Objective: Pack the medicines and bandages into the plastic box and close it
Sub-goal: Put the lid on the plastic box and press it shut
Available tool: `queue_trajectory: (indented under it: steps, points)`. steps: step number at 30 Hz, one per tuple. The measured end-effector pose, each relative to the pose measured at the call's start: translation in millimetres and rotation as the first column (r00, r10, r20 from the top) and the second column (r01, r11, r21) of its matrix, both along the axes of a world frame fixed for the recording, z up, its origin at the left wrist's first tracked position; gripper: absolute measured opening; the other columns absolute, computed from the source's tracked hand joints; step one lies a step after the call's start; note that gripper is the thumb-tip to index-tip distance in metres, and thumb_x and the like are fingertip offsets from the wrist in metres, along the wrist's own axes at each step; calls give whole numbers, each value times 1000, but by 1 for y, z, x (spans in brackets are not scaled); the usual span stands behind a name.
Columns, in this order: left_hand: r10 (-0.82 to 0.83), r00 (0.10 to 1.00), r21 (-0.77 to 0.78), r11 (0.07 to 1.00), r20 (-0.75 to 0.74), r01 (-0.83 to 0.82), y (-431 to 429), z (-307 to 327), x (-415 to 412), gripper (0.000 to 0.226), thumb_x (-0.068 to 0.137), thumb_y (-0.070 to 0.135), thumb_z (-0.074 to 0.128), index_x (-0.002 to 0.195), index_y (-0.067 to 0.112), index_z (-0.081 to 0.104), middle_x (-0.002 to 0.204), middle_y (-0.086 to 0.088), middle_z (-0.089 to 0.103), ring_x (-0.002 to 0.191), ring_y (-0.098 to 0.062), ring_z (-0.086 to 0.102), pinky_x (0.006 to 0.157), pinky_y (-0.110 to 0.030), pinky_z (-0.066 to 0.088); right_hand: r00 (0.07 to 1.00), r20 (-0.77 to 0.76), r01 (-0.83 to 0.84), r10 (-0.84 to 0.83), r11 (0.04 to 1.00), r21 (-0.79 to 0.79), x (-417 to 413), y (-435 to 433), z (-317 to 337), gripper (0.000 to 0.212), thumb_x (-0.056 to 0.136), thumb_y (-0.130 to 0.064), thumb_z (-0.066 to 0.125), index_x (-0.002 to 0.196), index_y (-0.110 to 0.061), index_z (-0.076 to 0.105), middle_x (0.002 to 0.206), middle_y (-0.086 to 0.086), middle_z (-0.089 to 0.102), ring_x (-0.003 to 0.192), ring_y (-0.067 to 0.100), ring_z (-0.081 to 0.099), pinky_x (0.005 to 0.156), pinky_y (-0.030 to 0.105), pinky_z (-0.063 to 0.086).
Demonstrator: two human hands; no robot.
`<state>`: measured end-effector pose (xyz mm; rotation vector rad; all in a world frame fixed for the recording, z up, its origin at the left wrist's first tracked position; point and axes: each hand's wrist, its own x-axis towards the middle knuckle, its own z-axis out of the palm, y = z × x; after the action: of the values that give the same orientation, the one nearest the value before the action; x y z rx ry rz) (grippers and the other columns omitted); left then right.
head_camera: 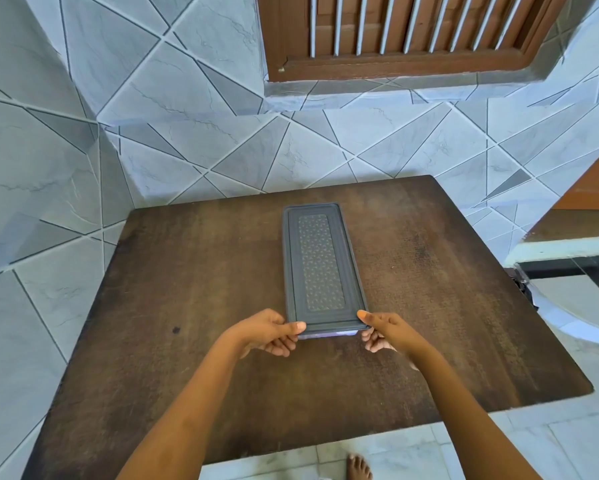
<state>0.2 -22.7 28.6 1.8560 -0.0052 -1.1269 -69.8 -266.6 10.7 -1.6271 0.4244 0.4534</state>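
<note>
Pinching the closed box (320, 265) at its near corners, we hold it with left hand (268, 332) and right hand (386, 330), thumbs on top. Table (187, 289) under box.

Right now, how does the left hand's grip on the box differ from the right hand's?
The left hand lays its thumb flat along the near edge of the lid; the right hand sets only its thumb tip on the corner. Left fingers curl tight beside the box; right fingers show looser below. Both pinch the near end, thumb on top.
</note>
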Motion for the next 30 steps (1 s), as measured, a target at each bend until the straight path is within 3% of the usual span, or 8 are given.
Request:
queue_trajectory:
  steps: [7,11,15,18,21,24,27,30]
  points:
    - [147,987,-104,985,61,-140,0,-14,-10,29,87,33,63,66,15,56,56,2,56,38,-1,48,41,-14,31,981,110,155,-161,986,57,-1,9,-16,38,93,-23,51,58,-11,60,58,8,59,41,8,56,43,15,46]
    - [94,995,-73,993,14,-93,4,-10,-3,29,85,40,64,69,16,61,61,2,64,46,-3,56,47,-16,36,987,76,134,-139,989,62,1,6,-9,38,92,-26,52,58,-12,62,58,7,60,43,10,57,44,17,47]
    - [-56,998,71,996,-12,57,1,4,21,39,86,51,56,75,15,66,72,0,71,53,-3,64,53,-14,48,999,-11,-46,45,994,-98,16,-7,2,44,92,-39,49,62,-8,59,62,7,63,51,14,58,48,20,48]
    - [102,987,62,992,122,-110,-6,8,50,35,90,46,52,81,14,62,77,-1,64,60,-9,62,55,-16,50,997,76,28,-14,981,-192,44,-17,1,37,91,-40,50,68,-11,52,68,4,60,59,15,56,51,22,46]
    - [280,937,-9,959,210,-284,-18,8,76,22,93,33,54,92,11,57,86,-4,56,68,-11,56,58,-18,49,985,159,98,-71,982,-163,85,-18,-1,20,92,-30,52,84,-11,53,82,4,58,70,14,56,59,23,48]
    - [428,891,-97,904,150,-417,-33,2,95,8,93,20,56,89,12,55,87,-4,57,73,-11,55,62,-21,49,965,212,183,-156,976,-115,123,-15,-6,14,93,-20,53,97,-8,58,83,3,59,75,14,55,58,17,47]
    - [543,830,-168,836,124,-522,-39,-8,104,6,91,14,59,85,15,58,85,-2,60,76,-12,55,65,-23,48,948,249,240,-200,961,-141,142,-15,-12,14,90,-15,56,96,-5,62,76,1,58,67,9,52,50,6,43]
    - [543,823,-144,839,168,-524,-42,-12,109,4,91,12,58,87,11,57,77,-1,58,68,-10,53,57,-19,46,952,215,250,-216,957,-146,152,-17,-15,6,87,-12,59,88,-7,62,71,0,58,71,15,53,56,18,42]
